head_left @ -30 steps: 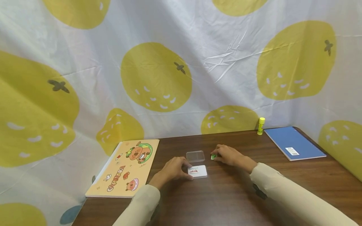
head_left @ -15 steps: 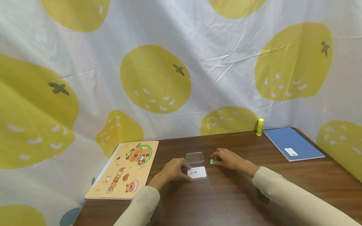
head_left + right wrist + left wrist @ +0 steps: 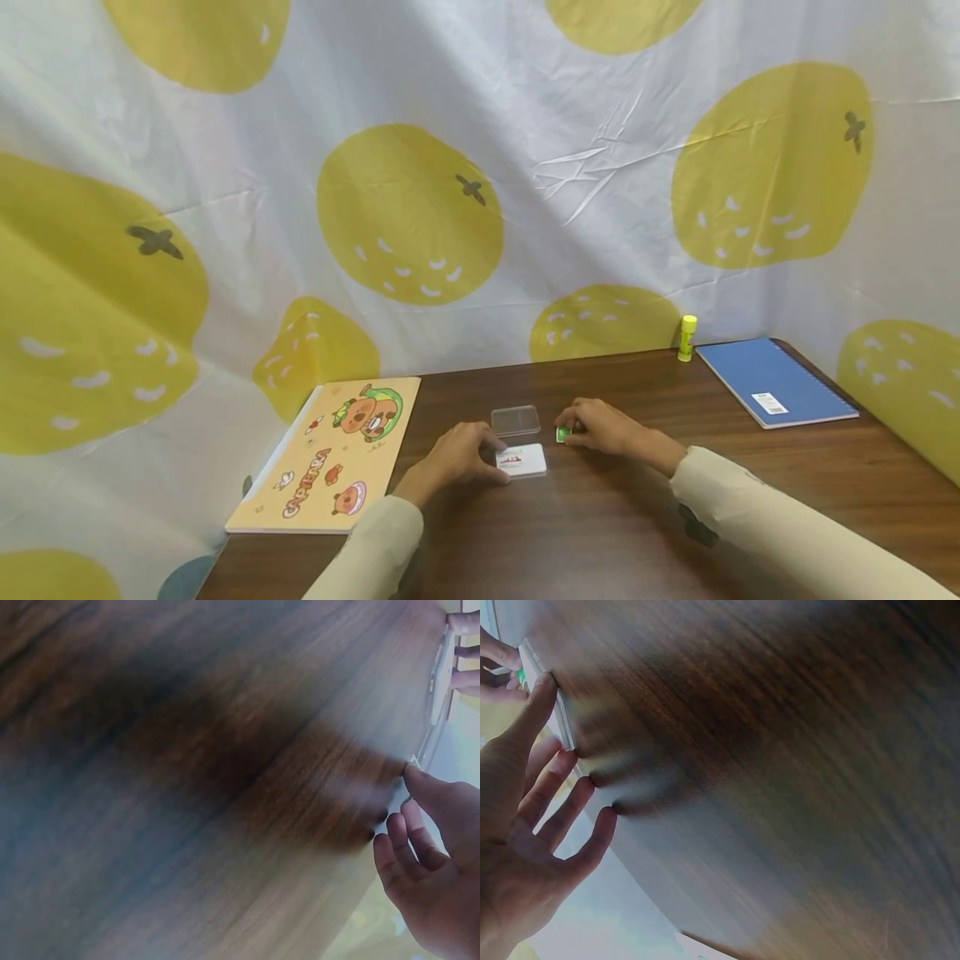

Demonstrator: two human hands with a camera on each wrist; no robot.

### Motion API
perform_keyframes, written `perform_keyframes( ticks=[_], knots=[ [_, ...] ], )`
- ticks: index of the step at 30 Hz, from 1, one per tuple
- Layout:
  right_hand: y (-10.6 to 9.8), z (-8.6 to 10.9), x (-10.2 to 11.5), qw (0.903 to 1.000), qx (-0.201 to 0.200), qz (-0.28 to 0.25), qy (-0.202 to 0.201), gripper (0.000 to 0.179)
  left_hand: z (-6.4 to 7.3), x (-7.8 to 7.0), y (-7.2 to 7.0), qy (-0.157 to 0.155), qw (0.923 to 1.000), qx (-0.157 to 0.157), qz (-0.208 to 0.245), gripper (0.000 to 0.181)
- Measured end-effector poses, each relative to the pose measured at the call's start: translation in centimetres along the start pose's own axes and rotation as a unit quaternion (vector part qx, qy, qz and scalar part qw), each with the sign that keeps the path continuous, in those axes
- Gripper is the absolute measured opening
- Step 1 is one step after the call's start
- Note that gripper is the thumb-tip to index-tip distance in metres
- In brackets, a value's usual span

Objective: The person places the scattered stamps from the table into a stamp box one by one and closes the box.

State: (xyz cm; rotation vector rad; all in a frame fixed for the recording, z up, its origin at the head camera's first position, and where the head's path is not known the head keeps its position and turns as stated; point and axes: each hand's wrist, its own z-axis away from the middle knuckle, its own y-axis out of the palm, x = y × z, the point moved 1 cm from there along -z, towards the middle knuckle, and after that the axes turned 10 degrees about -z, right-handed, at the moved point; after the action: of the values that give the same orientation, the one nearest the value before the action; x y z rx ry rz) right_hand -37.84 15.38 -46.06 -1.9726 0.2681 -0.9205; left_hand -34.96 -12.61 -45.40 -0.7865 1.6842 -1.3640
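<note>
In the head view, a small flat clear case with white cards (image 3: 531,459) in it lies on the table, a red print on the top card. My left hand (image 3: 459,452) holds the case by its left end, thumb at the near side and fingers at the far side. The left wrist view shows that thumb on the case's edge (image 3: 562,720). Just behind it lies a clear plastic lid (image 3: 516,420). To the right, my right hand (image 3: 603,427) pinches a small green card (image 3: 562,434) with a white border, low over the table; the fingers partly cover it.
A yellow capybara-print notebook (image 3: 330,458) lies at the left. A blue spiral notebook (image 3: 780,383) rests at the back right, with an upright yellow glue stick (image 3: 686,338) beside it. Behind the brown table (image 3: 600,533) hangs a fruit-print curtain (image 3: 585,200).
My right hand has drawn the green card slightly nearer to me, and more of its face shows. The left hand stays at the case. The head view has shifted slightly.
</note>
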Motion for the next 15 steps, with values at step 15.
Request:
perform_keyframes(
  ticks=[15],
  knots=[
    [0.17, 0.03, 0.04, 0.9961, -0.037, -0.074, 0.031, 0.025, -0.10, 0.12, 0.11, 0.004, 1.0000, -0.002, -0.004, 0.049]
  ],
)
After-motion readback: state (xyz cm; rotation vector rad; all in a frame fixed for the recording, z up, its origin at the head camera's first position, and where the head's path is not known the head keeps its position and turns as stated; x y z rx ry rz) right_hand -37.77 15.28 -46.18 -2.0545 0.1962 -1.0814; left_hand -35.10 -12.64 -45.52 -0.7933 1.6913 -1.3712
